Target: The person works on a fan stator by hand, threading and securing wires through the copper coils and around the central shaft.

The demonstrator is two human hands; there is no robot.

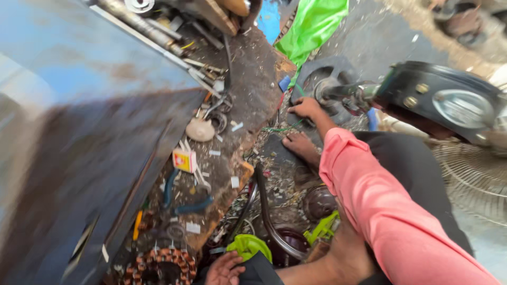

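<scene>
Overhead, a blurred blue metal panel [63, 79] flanks a grimy, scrap-strewn floor [248, 95]. Right hand [305, 107], pink-sleeved, spread flat beside a green wire [282, 128] near a black fan motor [438, 100]. Left hand [224, 269], fingers loosely curled, touches lime cloth [248, 246] by a copper-wound stator [161, 264].

Littered workshop floor [248, 95] beside a blue metal panel [79, 105].

the blue panel [79, 132] is smeared by motion blur and cut off at the left edge. the left hand [224, 269] is cropped by the bottom edge, as is the copper coil [161, 266]. the fan grille [475, 179] runs off right.
</scene>
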